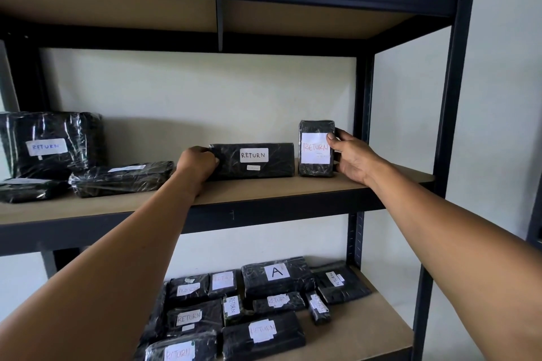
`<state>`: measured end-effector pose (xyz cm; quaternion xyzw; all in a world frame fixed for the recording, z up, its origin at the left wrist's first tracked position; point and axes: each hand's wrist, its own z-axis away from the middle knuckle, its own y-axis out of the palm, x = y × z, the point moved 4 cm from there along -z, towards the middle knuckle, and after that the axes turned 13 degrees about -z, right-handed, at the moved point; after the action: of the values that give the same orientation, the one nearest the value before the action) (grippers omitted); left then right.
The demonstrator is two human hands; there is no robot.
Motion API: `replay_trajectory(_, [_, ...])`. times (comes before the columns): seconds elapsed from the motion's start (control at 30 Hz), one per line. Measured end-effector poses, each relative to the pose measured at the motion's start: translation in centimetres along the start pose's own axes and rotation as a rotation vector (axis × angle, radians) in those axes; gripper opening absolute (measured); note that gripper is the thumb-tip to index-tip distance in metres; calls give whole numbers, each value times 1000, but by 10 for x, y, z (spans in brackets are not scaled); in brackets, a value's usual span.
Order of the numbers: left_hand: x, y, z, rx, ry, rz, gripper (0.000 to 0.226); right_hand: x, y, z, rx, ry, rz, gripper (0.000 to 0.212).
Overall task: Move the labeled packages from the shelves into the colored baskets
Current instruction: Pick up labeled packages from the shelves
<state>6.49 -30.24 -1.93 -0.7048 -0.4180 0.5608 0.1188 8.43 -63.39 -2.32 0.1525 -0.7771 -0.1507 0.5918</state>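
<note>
Left hand [198,162] grips the left end of the long RETURN package [252,160]. Right hand [350,155] pinches the upright RETURN package [316,148] just beside it. Bare shelf board [264,189] in front of both.

A dark metal shelving unit [453,97] with tan board shelves [264,187] stands against a plain pale wall [205,88], its uprights perforated with slots, in soft even light that casts faint shadows on the wall behind the shelves.
</note>
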Motion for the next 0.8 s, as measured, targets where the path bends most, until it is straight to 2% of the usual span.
replay_trajectory(0.57, [4,1,0,-9,-55,95,5,2,2,5,-5,25,8,27])
replay_trajectory(0.63, [1,-1,2,-17,-36,66,8,3,4,7,-20,12,33,26])
replay_trajectory(0.8, [-4,-5,9,-73,4,171,19,7,12,20,-121,-83,79,13])
